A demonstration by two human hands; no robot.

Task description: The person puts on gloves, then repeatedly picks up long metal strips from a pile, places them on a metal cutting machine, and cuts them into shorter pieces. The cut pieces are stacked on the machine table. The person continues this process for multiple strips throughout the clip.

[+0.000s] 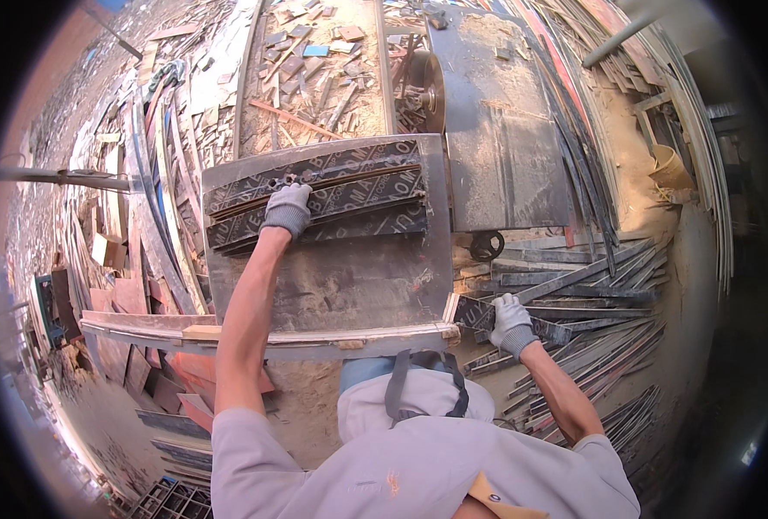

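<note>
My left hand, in a pale knit glove, reaches across the sliding saw table. Its fingers are closed over the edge of dark film-faced plywood strips that lie side by side and partly stacked on that table. These strips bear printed writing. Off the table's near right corner, my right hand, also gloved, grips a dark plywood strip whose pale end layers face the table. My right fingers curl over its top, and the palm side is hidden.
Beyond the table stands a circular saw blade, beside a dusty steel table. A black handwheel sits below it. A wooden fence rail runs along the near edge. Piled strips lie right; scrap offcuts lie ahead.
</note>
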